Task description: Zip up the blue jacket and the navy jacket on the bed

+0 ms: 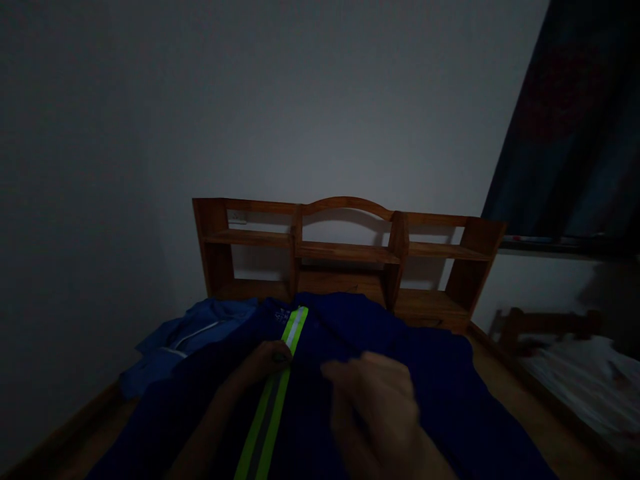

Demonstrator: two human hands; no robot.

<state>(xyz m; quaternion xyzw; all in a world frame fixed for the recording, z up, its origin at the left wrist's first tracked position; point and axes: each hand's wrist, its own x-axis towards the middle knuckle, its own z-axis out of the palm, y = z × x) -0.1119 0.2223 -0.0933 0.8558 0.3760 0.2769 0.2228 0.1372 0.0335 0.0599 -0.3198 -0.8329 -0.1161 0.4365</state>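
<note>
A dark blue garment (pixel 345 333) is spread out in front of me, with a yellow-green and silver reflective strip (pixel 295 327) running down it. My left hand (pixel 270 360) is closed at the strip, its fingertips pinching the cloth there. To the right, my right hand (pixel 375 393) is raised over the garment with its fingers curled together. Motion blurs this hand, and whatever may be in its fingers is too small or dark to make out.
A lighter blue garment (pixel 200 333) with white piping lies at the left. Behind stands a wooden headboard with shelves (pixel 345 252) against the wall. A dark curtain (pixel 575 120) hangs at the right, above a pale, crumpled plastic-like covering (pixel 585 373). The room is dim.
</note>
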